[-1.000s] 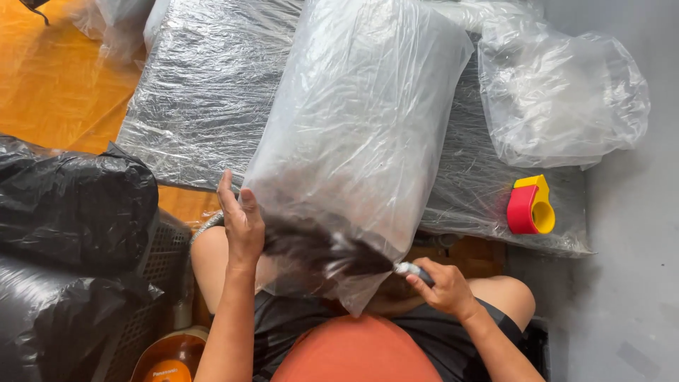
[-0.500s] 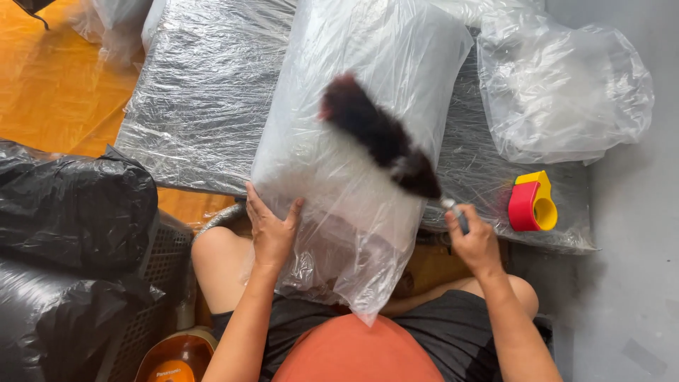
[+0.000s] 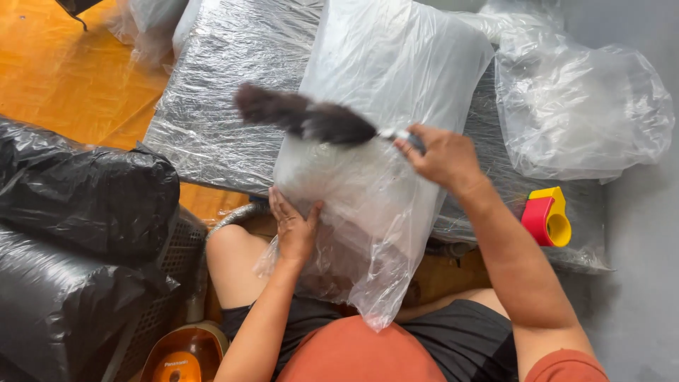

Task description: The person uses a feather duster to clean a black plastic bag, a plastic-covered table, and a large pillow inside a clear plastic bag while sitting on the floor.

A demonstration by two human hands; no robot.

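My right hand (image 3: 440, 155) grips the handle of a dark feather duster (image 3: 304, 118), whose fluffy head lies across a white pillow in a clear plastic bag (image 3: 382, 106). The bagged pillow rests in front of me, its loose open end hanging down toward my lap. My left hand (image 3: 293, 226) presses flat against the lower left part of the bag, fingers spread.
A large plastic-wrapped slab (image 3: 226, 92) lies under the pillow on the orange floor (image 3: 64, 78). An empty clear bag (image 3: 580, 113) sits at the right, a red and yellow tape dispenser (image 3: 546, 217) below it. Black bagged bundles (image 3: 78, 233) and an orange appliance (image 3: 180, 354) are at the left.
My right hand has lifted and swept the duster up and leftward across the bag. My left hand has slid down to the lower left of the bag.
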